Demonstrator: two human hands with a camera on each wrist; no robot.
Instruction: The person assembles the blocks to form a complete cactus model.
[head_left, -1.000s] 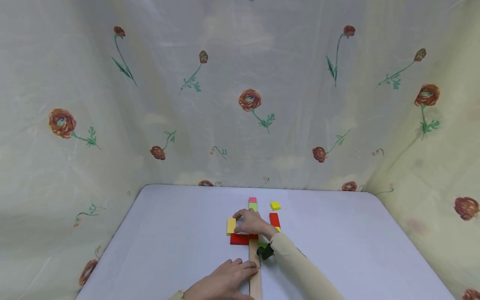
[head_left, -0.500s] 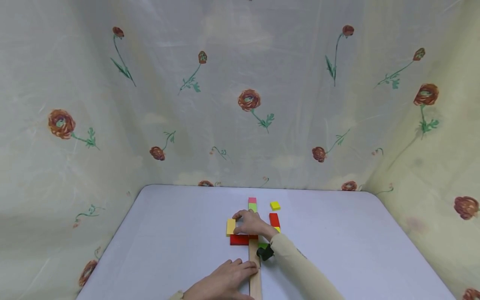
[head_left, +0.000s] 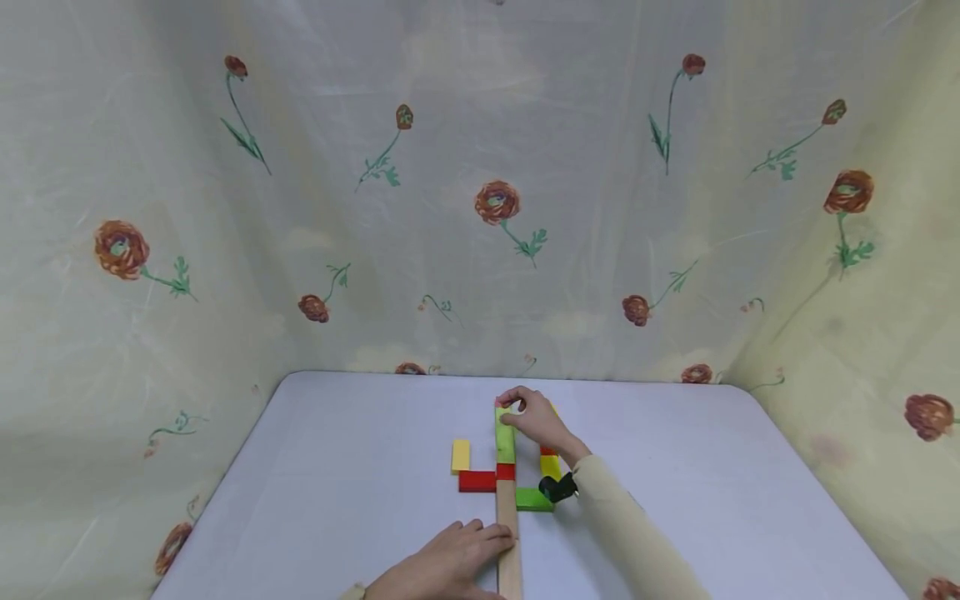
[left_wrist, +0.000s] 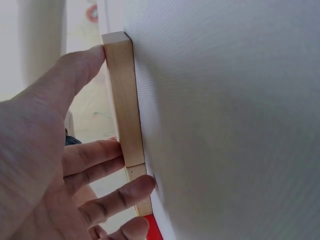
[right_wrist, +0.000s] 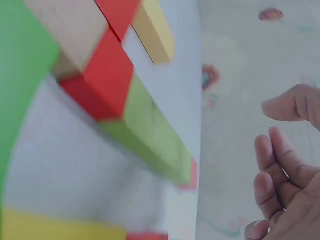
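Note:
A column of blocks runs away from me on the white table. Plain wooden blocks [head_left: 506, 504] form its near part, then a red block [head_left: 506, 472], a long light-green block [head_left: 505, 442] and a pink block [right_wrist: 194, 174] at the far end. My left hand [head_left: 457, 558] rests its thumb and fingertips on the wooden blocks [left_wrist: 125, 110], fingers mostly extended. Over the column's far end hovers my right hand [head_left: 543, 421], thumb and fingers loosely bent and apart. The right wrist view shows nothing between those fingers.
To the left, a red block [head_left: 477, 481] joins the column, with a pale yellow block [head_left: 460, 456] standing off its outer end. A green block [head_left: 534, 500] lies at right, near a yellow block [head_left: 551, 467]. Flowered cloth [head_left: 498, 250] surrounds the table.
My right hand has moved from the column's middle to its far end, uncovering the light-green and red blocks. The left hand has stayed on the wooden blocks.

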